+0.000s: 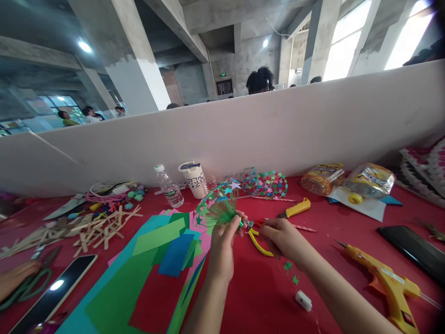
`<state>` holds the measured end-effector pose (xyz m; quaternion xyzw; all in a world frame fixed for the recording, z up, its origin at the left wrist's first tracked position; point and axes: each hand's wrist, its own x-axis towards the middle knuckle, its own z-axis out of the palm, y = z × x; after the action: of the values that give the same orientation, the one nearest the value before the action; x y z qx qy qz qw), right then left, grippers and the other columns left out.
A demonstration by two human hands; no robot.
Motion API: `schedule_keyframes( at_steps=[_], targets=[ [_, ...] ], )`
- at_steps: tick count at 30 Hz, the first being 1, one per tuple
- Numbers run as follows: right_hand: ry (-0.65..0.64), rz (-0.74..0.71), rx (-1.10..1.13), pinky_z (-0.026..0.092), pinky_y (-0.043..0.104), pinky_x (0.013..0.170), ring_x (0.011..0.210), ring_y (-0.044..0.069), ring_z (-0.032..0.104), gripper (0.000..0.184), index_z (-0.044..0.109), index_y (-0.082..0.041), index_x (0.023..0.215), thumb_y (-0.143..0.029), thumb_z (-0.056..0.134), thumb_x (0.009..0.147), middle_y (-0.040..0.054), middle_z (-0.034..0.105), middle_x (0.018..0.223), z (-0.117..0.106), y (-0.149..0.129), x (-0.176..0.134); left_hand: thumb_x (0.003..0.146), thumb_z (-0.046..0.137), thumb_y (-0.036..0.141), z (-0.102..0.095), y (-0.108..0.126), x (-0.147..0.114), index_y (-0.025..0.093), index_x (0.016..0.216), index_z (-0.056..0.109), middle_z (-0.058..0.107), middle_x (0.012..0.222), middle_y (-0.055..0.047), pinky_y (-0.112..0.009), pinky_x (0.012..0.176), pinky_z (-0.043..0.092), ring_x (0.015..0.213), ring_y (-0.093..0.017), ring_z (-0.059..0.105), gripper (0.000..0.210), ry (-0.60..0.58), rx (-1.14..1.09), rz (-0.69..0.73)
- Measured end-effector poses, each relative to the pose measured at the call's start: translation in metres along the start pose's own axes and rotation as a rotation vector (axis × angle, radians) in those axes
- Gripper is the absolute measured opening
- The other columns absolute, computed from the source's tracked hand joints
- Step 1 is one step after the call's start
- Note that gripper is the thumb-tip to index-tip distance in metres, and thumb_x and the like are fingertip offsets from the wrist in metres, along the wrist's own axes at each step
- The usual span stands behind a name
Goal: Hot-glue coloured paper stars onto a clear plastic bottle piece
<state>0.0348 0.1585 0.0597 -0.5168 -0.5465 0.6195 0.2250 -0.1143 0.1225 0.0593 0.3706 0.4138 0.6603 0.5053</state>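
Observation:
My left hand point(224, 250) is closed around the gathered neck of a green, see-through fan-shaped ornament point(219, 211), its flared end dotted with shiny stars. My right hand point(282, 234) is just to the right, fingers pinched together; what they grip is hidden. Between the hands are pliers point(260, 245) with one yellow and one red handle, the red one running toward my right fingers. Below my right hand, green stars point(288, 265) trail on a thin line toward a small white box point(303, 301).
Coloured paper sheets point(121, 287) cover the left. A water bottle point(170, 188), a cup point(193, 180) and clear star-dotted pieces point(267, 184) stand behind. A yellow cutter point(297, 208), a glue gun point(385, 283) and a phone point(413, 253) lie right. Another person's hand point(17, 278) holds scissors point(31, 285).

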Motion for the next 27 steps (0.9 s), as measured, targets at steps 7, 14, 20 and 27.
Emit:
schedule_keyframes(
  at_steps=[7, 14, 20, 27],
  targets=[
    [-0.017, -0.16, 0.261, 0.038, 0.019, 0.043, 0.045, 0.007, 0.048, 0.026, 0.059, -0.014, 0.086, -0.039, 0.052, 0.093, -0.0038, 0.059, 0.062, 0.015, 0.001, -0.006, 0.084, 0.065, 0.032, 0.009, -0.01, -0.008, 0.018, 0.092, 0.071, 0.063, 0.08, -0.002, -0.023, 0.062, 0.038, 0.071, -0.012, 0.051, 0.018, -0.019, 0.078, -0.029],
    [-0.001, -0.255, 0.545, 0.013, 0.02, 0.038, 0.034, 0.005, 0.023, 0.024, 0.04, -0.024, 0.088, -0.034, 0.054, 0.071, -0.012, 0.046, 0.045, 0.029, -0.002, -0.009, 0.082, 0.068, 0.031, 0.014, -0.012, -0.009, 0.019, 0.096, 0.071, 0.064, 0.082, -0.001, -0.021, 0.058, 0.038, 0.065, -0.009, 0.048, 0.019, -0.025, -0.028, -0.087],
    [0.014, -0.301, 0.587, 0.014, 0.02, 0.037, 0.035, 0.004, 0.026, 0.041, 0.036, -0.025, 0.084, -0.042, 0.067, 0.064, -0.0102, 0.052, 0.053, 0.028, 0.0, -0.002, 0.085, 0.064, 0.029, 0.017, -0.006, -0.008, 0.016, 0.095, 0.07, 0.061, 0.083, -0.002, -0.018, 0.058, 0.04, 0.065, -0.007, 0.047, 0.017, -0.076, -0.181, -0.124],
    [-0.021, -0.299, 0.419, 0.024, 0.019, 0.041, 0.042, 0.006, 0.04, 0.031, 0.046, -0.022, 0.081, -0.038, 0.069, 0.068, -0.0079, 0.056, 0.057, 0.012, -0.001, -0.005, 0.083, 0.064, 0.024, 0.01, 0.003, -0.005, 0.013, 0.085, 0.068, 0.064, 0.077, -0.004, -0.02, 0.061, 0.046, 0.067, -0.01, 0.056, 0.012, -0.078, -0.243, -0.156]
  ],
)
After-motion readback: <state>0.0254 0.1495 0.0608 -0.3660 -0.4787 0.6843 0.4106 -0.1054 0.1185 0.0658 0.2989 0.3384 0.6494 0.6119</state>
